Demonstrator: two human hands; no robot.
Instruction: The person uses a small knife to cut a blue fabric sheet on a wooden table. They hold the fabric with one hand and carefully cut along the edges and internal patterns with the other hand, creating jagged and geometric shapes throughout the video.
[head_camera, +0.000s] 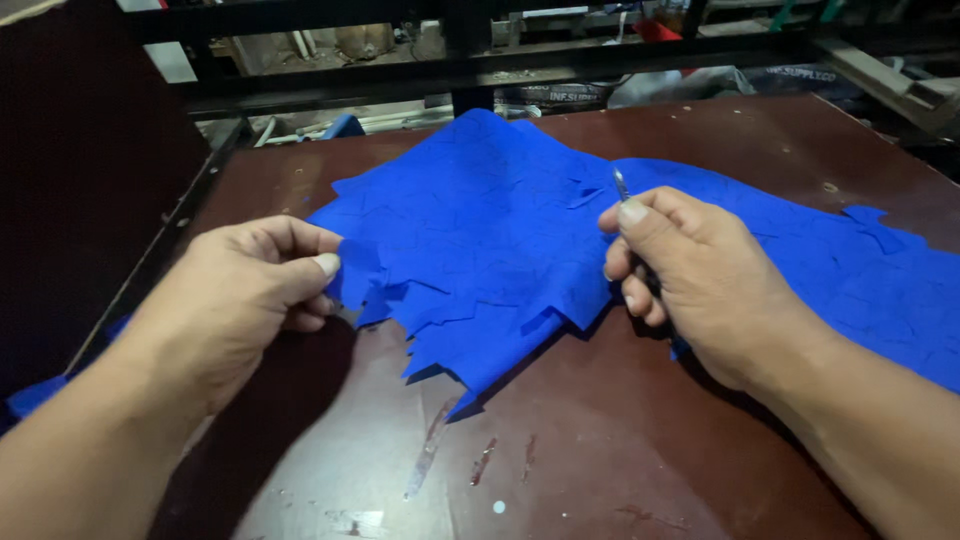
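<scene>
Behind the far edge of the table, under the black frame bar, we note a dark plastic bag with pale printed lettering (548, 97), lying slumped. Just right of it sits a crumpled whitish plastic bag (665, 85), then another dark printed bag (800, 77). No screens or signs seen.

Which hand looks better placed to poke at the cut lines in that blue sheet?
Probably the right hand: it holds a thin metal tool, tip up, over the blue sheet. The left hand is busy pinching the sheet's jagged near edge and has no tool.
</scene>
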